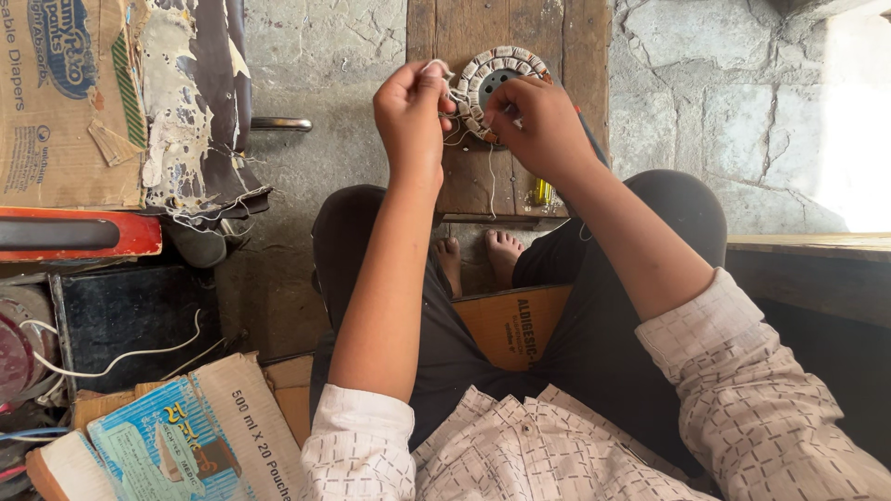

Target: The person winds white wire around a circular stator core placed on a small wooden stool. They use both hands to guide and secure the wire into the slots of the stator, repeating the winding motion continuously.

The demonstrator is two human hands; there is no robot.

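A round motor stator [497, 76] with white-wrapped coils lies on a low wooden board [580, 56] in front of me. My left hand [411, 113] pinches a white thread [461, 134] at the ring's left edge. My right hand [536, 122] rests on the ring's lower right side, fingers closed on the same thread and coils. Loose thread ends hang down over the board. My bare feet [483, 255] show below the board, between my knees.
A worn cardboard box [65, 102] and a torn dark sheet [200, 102] stand at the left, above a red tray [83, 234]. Printed cartons [186, 436] and white wires [121, 357] lie at lower left. A wooden ledge [817, 246] runs along the right. Stone floor lies beyond.
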